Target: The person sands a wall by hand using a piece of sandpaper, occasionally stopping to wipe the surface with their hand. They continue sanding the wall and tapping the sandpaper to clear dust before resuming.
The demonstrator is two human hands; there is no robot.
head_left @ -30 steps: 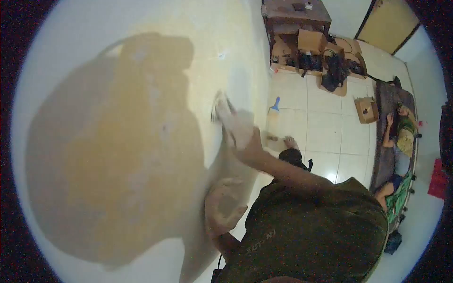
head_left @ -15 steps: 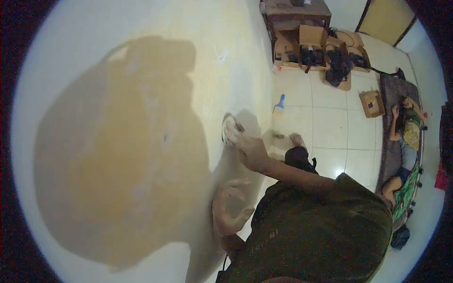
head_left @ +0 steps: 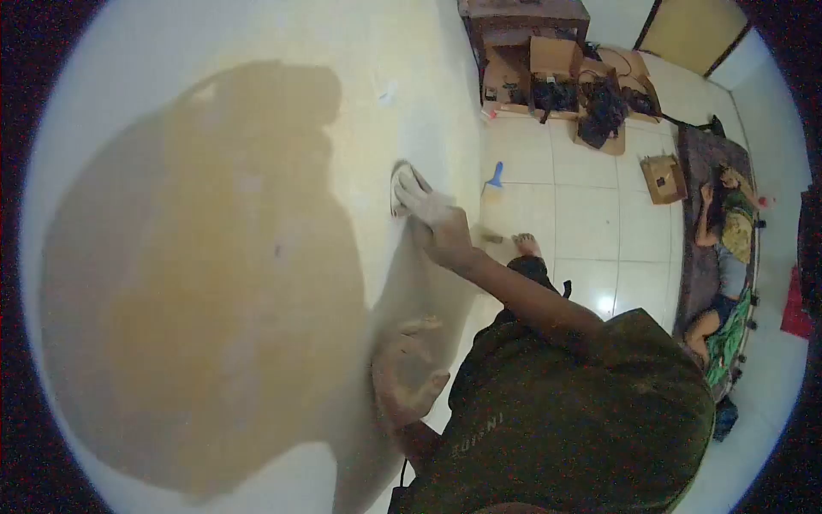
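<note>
Head view, looking down along a pale wall that fills the left of frame. Large tan patch covers much of it, mixed with the person's shadow. One hand is stretched out to the wall, fingers together and pressed flat over a small whitish pad or cloth; pad sits against the wall just right of the tan patch, touching the wall surface. Can't tell exactly what the pad is, too blurred. Other hand is nearer the camera, palm flat on the wall, fingers spread apart, holding nothing. Which hand is left and which is right can't be read with certainty from this angle; taking the far one as right, the near one as left. Dark olive shirt fills the near right. Tiled floor on the right: a bare foot near the wall base, a blue-handled tool lying farther off, small cardboard box beyond it, open boxes with dark cables at the far end by a wooden cabinet. Another person lies on a mat at the far right, well apart from the wall work.
</note>
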